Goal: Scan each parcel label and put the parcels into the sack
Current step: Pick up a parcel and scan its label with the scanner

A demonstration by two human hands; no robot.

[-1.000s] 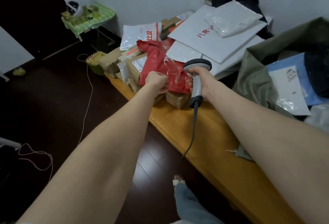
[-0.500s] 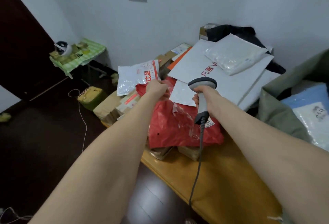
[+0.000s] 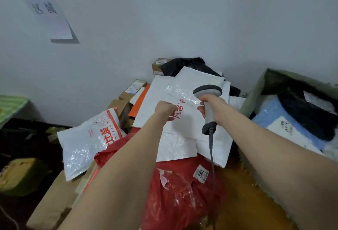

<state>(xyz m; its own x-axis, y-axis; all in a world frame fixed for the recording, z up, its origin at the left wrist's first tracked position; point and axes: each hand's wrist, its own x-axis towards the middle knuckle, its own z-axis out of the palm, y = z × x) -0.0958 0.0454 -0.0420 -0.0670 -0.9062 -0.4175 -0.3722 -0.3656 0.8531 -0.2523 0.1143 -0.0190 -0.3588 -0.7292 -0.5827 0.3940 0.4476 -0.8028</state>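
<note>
Right hand (image 3: 214, 105) wraps tight round the scanner (image 3: 207, 90), head up. At its 9 o'clock, left hand (image 3: 165, 110) curls over the white mailer (image 3: 151, 105); pinching or not, can't tell. Red parcel (image 3: 182, 196) lies at 6 o'clock, sack (image 3: 256, 90) at 3.

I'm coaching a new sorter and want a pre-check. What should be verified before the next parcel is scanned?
1. The scanner is gripped in the right hand: ok.
2. The left hand has hold of the white mailer: cannot tell; its curled fingers lie over it.
3. A label shows on the mailer's upper face: not ok, only red print.
4. The sack is open at the mouth: ok.
5. The cable is clear of the red parcel: cannot tell; it runs across it.
</note>
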